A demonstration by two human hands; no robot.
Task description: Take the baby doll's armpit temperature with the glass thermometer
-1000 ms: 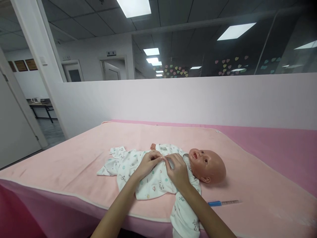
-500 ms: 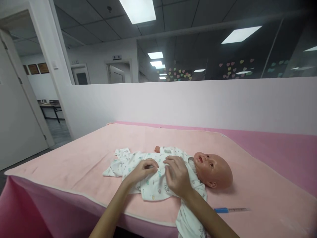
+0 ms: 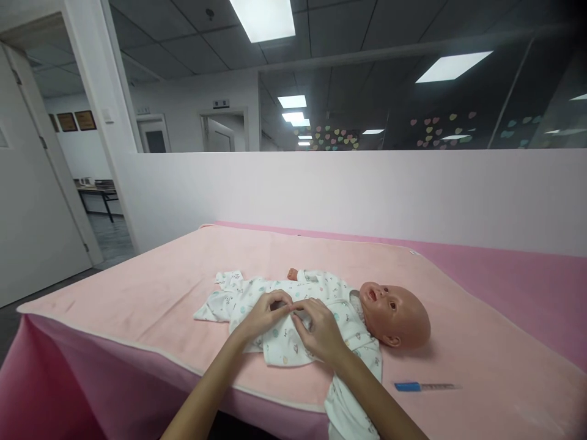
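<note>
A baby doll (image 3: 397, 315) lies on its back, its head to the right, dressed in a white printed baby outfit (image 3: 287, 348). Over the doll's belly my left hand (image 3: 270, 310) has thumb and fingertips pinched together on the fabric. My right hand (image 3: 318, 327) meets it there, its fingertips touching those of the left, thumb bent in on the cloth. Whatever small part lies between the fingertips is hidden. One sleeve of the outfit (image 3: 348, 409) hangs loose toward the near edge, partly behind my right forearm.
A thermometer-like stick with a blue end (image 3: 408, 387) lies right of my right forearm. The peach blanket (image 3: 151, 287) covers a pink table, whose near edge runs below my forearms. Behind stands a low white wall (image 3: 321, 189) with glass above; a door (image 3: 36, 183) is at left.
My right hand has moved left and its fingers have closed in to meet the left hand's fingertips. The left hand stays pinched at the cloth. The view has shifted slightly.
</note>
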